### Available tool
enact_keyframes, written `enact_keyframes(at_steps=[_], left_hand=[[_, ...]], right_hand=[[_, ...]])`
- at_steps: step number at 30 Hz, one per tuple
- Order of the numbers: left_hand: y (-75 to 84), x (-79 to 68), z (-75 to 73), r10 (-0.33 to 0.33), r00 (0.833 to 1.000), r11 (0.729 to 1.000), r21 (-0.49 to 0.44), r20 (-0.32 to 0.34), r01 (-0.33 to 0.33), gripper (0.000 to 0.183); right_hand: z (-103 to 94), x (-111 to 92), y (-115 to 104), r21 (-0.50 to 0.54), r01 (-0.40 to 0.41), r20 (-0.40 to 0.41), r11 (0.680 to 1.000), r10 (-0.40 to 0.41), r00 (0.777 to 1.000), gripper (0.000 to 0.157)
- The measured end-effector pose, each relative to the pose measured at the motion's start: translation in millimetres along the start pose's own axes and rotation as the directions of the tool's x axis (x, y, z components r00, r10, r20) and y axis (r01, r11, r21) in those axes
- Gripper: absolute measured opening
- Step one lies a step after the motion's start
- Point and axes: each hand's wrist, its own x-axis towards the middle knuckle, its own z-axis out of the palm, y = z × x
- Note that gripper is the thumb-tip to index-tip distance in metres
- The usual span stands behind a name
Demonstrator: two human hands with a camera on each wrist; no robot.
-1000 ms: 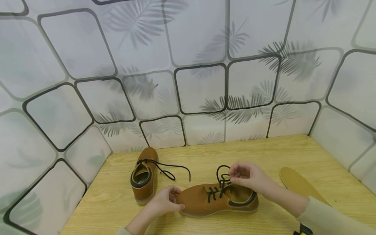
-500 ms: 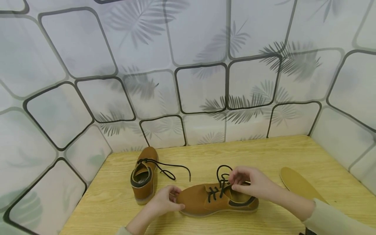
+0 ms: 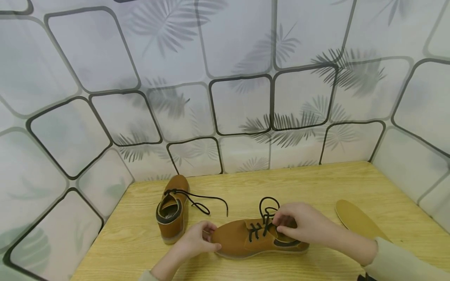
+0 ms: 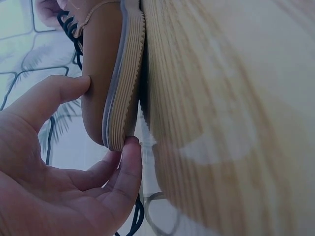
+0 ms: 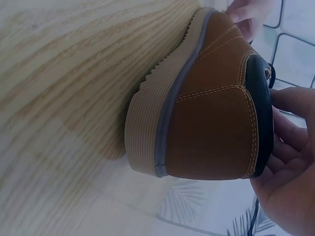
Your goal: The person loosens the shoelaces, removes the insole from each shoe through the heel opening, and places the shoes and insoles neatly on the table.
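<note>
A brown lace-up shoe (image 3: 232,238) lies sole down across the front of the table, its toe to the left. My left hand (image 3: 195,242) grips the toe; in the left wrist view its thumb (image 4: 74,88) presses the upper and a fingertip meets the sole's edge. Over the shoe's opening my right hand (image 3: 299,222) has its fingers curled, with thumb and fingertips at the tongue beside the black laces (image 3: 268,205). From the heel side, the right wrist view shows the dark collar (image 5: 261,118) partly hiding those fingers.
Another brown shoe (image 3: 170,218) stands at the left, heel toward me, its loose black lace (image 3: 214,198) trailing right on the wooden table (image 3: 260,181). A tan insole (image 3: 358,218) lies at the right, partly behind my right forearm. Patterned sheeting (image 3: 239,105) surrounds the table's back and sides.
My right hand has lowered slightly toward the shoe's opening, its fingertips closer to the tongue. My left hand and the shoe have stayed in place.
</note>
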Motion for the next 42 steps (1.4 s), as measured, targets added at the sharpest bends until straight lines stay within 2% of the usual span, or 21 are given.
enact_keyframes(at_steps=[9, 12, 16, 19, 27, 37, 42], left_hand=[[-2.0, 0.3, 0.3, 0.001, 1.0, 1.0, 0.002, -0.012, -0.001, 0.044], [-1.4, 0.7, 0.2, 0.003, 1.0, 1.0, 0.01, -0.014, -0.002, 0.043], [-1.0, 1.2, -0.1, 0.003, 1.0, 1.0, 0.028, -0.017, -0.002, 0.043], [-1.1, 1.5, -0.2, 0.0, 1.0, 0.999, 0.034, -0.016, 0.0, 0.043], [-1.6, 2.5, -0.6, 0.0, 1.0, 0.999, 0.037, -0.011, 0.001, 0.044], [-2.9, 1.7, -1.4, 0.017, 1.0, 0.999, 0.044, -0.008, -0.016, 0.044], [-1.9, 1.5, -1.4, 0.006, 1.0, 0.999, 0.041, -0.009, -0.006, 0.044]], right_hand=[[1.7, 3, -4, -0.145, 0.047, 0.047, 0.988, -0.04, 0.998, 0.014], [3.3, 4, -4, -0.239, 0.091, 0.047, 0.967, -0.082, 0.996, 0.012], [6.0, 4, -6, -0.356, 0.149, 0.045, 0.923, -0.142, 0.989, 0.009], [8.6, 5, -8, -0.402, 0.162, 0.042, 0.901, -0.158, 0.986, 0.008], [14.1, 4, -10, -0.499, 0.119, 0.03, 0.858, -0.121, 0.992, 0.016], [19.9, 6, -11, -0.61, 0.089, 0.018, 0.787, -0.098, 0.995, 0.03], [22.2, 7, -15, -0.648, 0.047, 0.021, 0.76, -0.045, 0.999, 0.034]])
